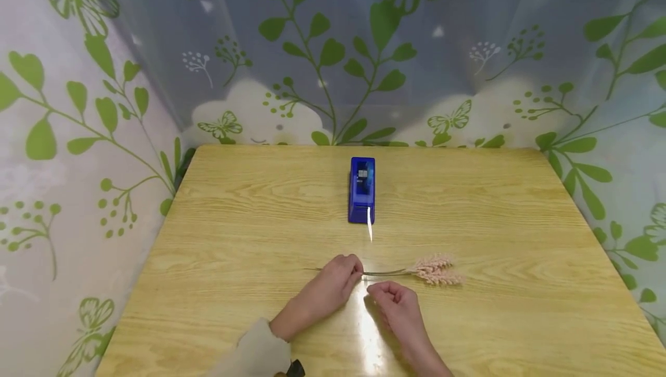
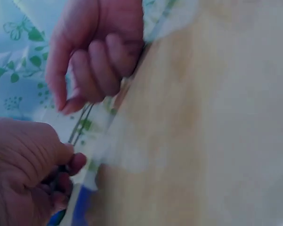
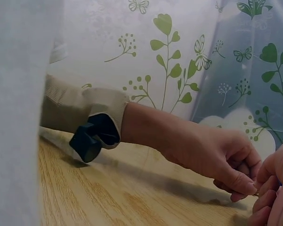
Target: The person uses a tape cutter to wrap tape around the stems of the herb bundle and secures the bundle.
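Observation:
My left hand (image 1: 333,278) pinches the thin dark stems of two pale pink flower sprigs (image 1: 437,270) low over the table. The fluffy heads point right, and a stem end sticks out left of the hand. Close in front of these fingertips is my right hand (image 1: 400,307), its thumb and index tips together and its other fingers curled in. Whether a bit of clear material lies between those tips, I cannot tell. In the left wrist view the stems (image 2: 80,125) run from the left hand past the right hand (image 2: 96,56). The right wrist view shows both hands nearly touching.
A blue tape dispenser (image 1: 361,192) stands on the wooden table (image 1: 250,203) beyond the hands, a narrow bright strip (image 1: 370,226) at its near end. Patterned curtains (image 1: 338,65) with green leaves and butterflies hang round the table's back and sides. A dark band (image 3: 92,139) circles the left cuff.

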### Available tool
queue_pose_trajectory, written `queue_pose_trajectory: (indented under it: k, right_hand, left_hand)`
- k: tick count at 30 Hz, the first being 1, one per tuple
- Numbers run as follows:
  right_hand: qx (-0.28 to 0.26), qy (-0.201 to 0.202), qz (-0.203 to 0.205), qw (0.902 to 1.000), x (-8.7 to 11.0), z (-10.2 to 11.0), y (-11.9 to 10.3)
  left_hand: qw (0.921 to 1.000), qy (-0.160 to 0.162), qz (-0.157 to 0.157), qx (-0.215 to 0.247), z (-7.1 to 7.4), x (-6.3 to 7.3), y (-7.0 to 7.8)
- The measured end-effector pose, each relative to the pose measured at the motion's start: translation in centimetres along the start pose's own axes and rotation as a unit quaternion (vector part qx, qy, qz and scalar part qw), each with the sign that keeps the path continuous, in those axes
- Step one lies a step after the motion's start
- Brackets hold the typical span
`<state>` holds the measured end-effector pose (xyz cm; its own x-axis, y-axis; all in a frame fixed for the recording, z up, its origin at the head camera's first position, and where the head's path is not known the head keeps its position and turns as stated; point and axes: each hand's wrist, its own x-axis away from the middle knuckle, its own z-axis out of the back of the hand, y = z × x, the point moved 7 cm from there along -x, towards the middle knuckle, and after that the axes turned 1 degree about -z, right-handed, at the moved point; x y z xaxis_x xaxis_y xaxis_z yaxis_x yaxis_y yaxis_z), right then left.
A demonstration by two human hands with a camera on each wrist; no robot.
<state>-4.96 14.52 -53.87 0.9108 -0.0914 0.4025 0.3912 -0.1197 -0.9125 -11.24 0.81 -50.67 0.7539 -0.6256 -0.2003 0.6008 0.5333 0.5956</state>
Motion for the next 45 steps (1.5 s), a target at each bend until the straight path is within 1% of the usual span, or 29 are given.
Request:
queue_pose_trajectory:
  k: [1,3,7,11,17,22,30,34,37,45]
  right_hand:
    - [0.000,0.001,0.000,1.0000,0.0,0.0,0.0]
    - [0.000,0.004,0.003,1.0000,0.0,0.0,0.0]
    - [0.005,0.014,0.012,0.9998,0.1,0.2,0.0]
    - [0.012,0.026,0.019,0.9994,0.3,0.2,0.0]
    - [0.013,0.038,0.038,0.9985,0.6,0.2,-0.4]
    - [0.001,0.037,0.041,0.9985,0.9,0.1,-0.8]
    - [-0.003,0.038,0.036,0.9986,1.1,0.0,-1.0]
    - [-0.006,0.041,0.034,0.9986,1.1,0.2,-1.0]
    - [-0.006,0.042,0.036,0.9984,1.0,0.3,-0.9]
    - [-0.006,0.044,0.047,0.9979,0.7,0.6,-0.4]
  left_hand:
    - [0.9998,0.005,0.008,0.019,-0.1,0.2,0.2]
    - [0.9987,0.020,0.013,0.045,-0.3,0.7,0.7]
    - [0.9958,0.060,-0.001,0.069,-0.1,1.4,1.6]
    - [0.9937,0.086,-0.009,0.071,0.0,1.8,2.0]
    - [0.9923,0.110,-0.018,0.055,0.2,2.1,2.4]
    - [0.9918,0.115,-0.017,0.053,0.7,2.1,2.8]
    - [0.9927,0.112,-0.001,0.045,1.1,2.0,3.0]
    - [0.9924,0.118,-0.010,0.033,1.1,2.0,3.3]
    - [0.9920,0.121,-0.024,0.030,1.2,2.1,3.5]
    - [0.9913,0.119,-0.038,0.041,1.2,2.2,3.7]
